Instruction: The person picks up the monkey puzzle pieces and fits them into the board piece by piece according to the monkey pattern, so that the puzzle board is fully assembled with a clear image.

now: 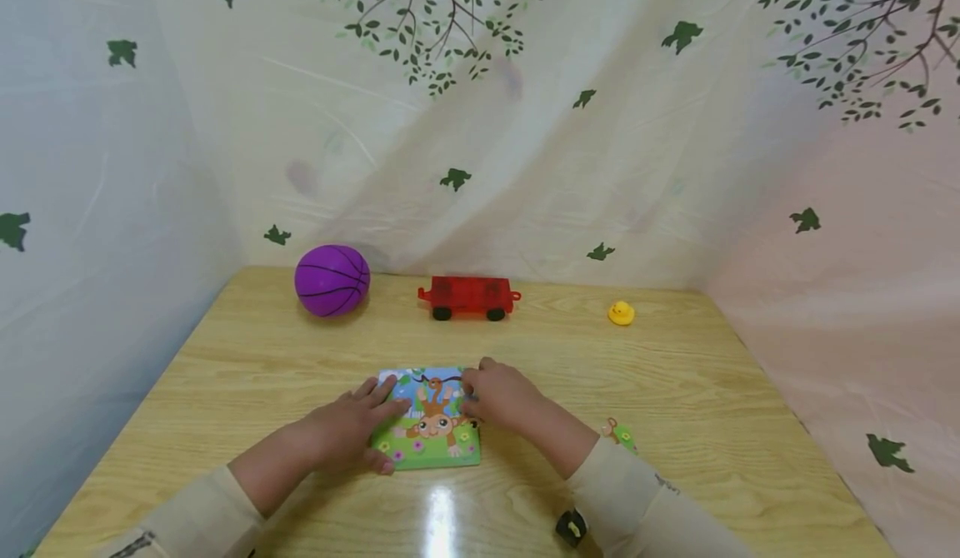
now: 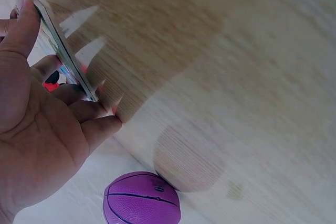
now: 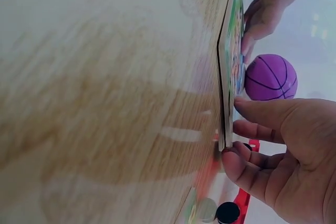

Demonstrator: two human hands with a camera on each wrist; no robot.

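Note:
A square monkey picture board (image 1: 431, 450), seemingly a puzzle, lies flat on the table in front of me. My left hand (image 1: 348, 429) rests on its left side, fingers spread over the picture and thumb at the near left corner. At the far right corner my right hand (image 1: 504, 396) grips the board's edge with bent fingers and thumb, covering that corner. In the right wrist view the thumb touches the board's (image 3: 233, 61) top face while curled fingers meet its edge. A small loose picture piece (image 1: 620, 435) lies partly hidden behind the right sleeve.
At the back of the wooden table (image 1: 675, 375) stand a purple ball (image 1: 332, 281), a red toy wagon (image 1: 471, 295) and a yellow rubber duck (image 1: 621, 313). A small black object (image 1: 572, 527) shows beside the right sleeve. Leaf-printed curtains (image 1: 525, 208) enclose the table.

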